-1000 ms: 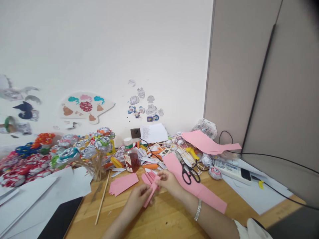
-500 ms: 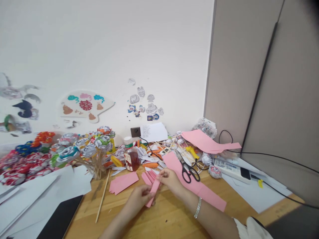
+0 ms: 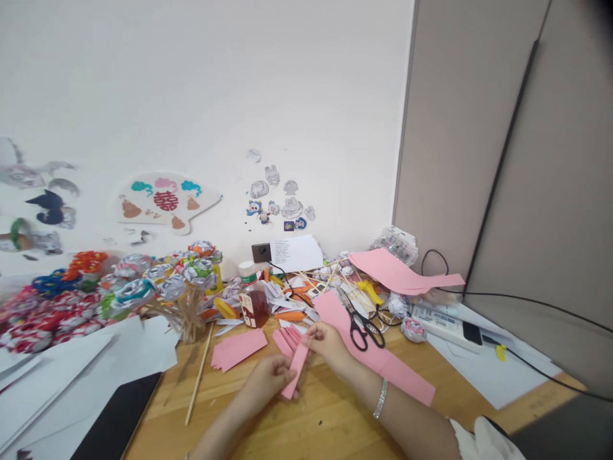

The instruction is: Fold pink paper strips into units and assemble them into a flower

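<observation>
- Toward the table's far left corner you have a heap of paper flowers (image 3: 71, 313), with loose white sheets (image 3: 62, 396) in front and a black flat panel (image 3: 119, 415) nearer your side of the table (image 3: 335, 431).
- A cluster of thin sticks (image 3: 186, 322) stands just right of the sheets; one single stick (image 3: 198, 377) lies apart, pointing from the far edge toward you.
- Next comes a small stack of flat pink pieces (image 3: 239, 349), lying fanned, with a bottle (image 3: 253, 308) upright just behind it.
- Your left hand (image 3: 264, 383) is nearly closed, thumb over curled fingers, pinching the lower part of a narrow pink strip (image 3: 299, 364).
- That strip sits between your hands, in front of the table's middle, slanting up and to the right.
- Just behind it, a bunch of folded pink pieces (image 3: 283, 340) shows; you cannot tell from here whether it rests on the table or touches your fingers.
- Your right hand (image 3: 326, 347) is also narrow, thumb and fingertips gripping the strip's upper end; a shiny bracelet (image 3: 380, 399) circles that wrist.
- Just right of that hand, black-handled scissors (image 3: 353, 314) lie on a long pink sheet (image 3: 402, 377).
- Toward the table's right edge, a white box-like item (image 3: 445, 329) rests on white paper (image 3: 493, 386).
</observation>
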The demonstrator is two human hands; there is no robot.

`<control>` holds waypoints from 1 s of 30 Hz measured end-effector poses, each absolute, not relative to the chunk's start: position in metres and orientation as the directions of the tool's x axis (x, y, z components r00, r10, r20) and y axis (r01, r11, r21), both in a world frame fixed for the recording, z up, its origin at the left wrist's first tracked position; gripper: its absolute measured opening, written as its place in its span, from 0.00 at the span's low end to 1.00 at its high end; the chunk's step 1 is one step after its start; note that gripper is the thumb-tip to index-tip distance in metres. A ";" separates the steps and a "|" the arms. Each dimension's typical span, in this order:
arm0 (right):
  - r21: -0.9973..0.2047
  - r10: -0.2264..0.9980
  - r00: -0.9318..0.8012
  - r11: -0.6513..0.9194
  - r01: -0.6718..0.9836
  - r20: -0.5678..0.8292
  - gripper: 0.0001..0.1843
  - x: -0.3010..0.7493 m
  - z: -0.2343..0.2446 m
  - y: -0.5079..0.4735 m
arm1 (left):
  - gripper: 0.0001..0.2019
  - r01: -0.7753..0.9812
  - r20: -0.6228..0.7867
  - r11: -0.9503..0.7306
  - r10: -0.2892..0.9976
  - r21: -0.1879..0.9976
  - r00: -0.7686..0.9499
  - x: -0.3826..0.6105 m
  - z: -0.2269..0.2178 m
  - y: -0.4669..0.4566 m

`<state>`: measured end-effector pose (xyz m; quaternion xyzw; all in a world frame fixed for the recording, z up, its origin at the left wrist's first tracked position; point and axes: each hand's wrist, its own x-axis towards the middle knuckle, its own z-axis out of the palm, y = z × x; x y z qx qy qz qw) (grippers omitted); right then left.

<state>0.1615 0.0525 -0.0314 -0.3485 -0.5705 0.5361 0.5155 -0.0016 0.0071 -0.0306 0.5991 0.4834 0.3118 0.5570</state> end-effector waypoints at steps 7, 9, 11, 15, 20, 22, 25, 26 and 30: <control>-0.962 0.948 -0.174 0.249 -0.113 0.266 0.16 0.165 -0.028 0.056 | 0.14 0.249 -0.215 0.134 0.917 0.959 0.336 0.002 -0.018 -0.001; -0.961 0.946 -0.178 0.257 -0.102 0.272 0.16 0.165 -0.029 0.057 | 0.13 0.248 -0.210 0.129 0.919 0.960 0.332 0.003 -0.017 -0.002; -0.962 0.945 -0.188 0.253 -0.104 0.268 0.16 0.165 -0.028 0.056 | 0.11 0.255 -0.214 0.133 0.921 0.958 0.324 0.003 -0.017 -0.002; -0.964 0.946 -0.203 0.230 -0.132 0.253 0.16 0.165 -0.026 0.053 | 0.06 0.254 -0.215 0.140 0.931 0.957 0.295 0.004 -0.020 -0.002; -0.961 0.936 -0.231 0.240 -0.140 0.267 0.16 0.163 -0.025 0.050 | 0.10 0.214 -0.210 0.142 0.917 0.966 0.338 0.005 -0.020 -0.003; -0.964 0.928 -0.268 0.232 -0.130 0.259 0.15 0.160 -0.027 0.048 | 0.14 0.179 -0.188 0.127 0.904 0.976 0.383 0.005 -0.019 -0.004; -0.965 0.911 -0.321 0.241 -0.102 0.261 0.14 0.156 -0.030 0.044 | 0.16 0.094 -0.166 0.140 0.897 0.986 0.409 0.007 -0.019 -0.005; -0.963 0.905 -0.328 0.254 -0.091 0.270 0.13 0.154 -0.031 0.043 | 0.16 0.065 -0.164 0.151 0.897 0.986 0.411 0.007 -0.020 -0.005; -0.954 0.893 -0.340 0.294 -0.054 0.295 0.12 0.152 -0.034 0.040 | 0.16 0.029 -0.193 0.198 0.899 0.980 0.394 0.009 -0.025 -0.004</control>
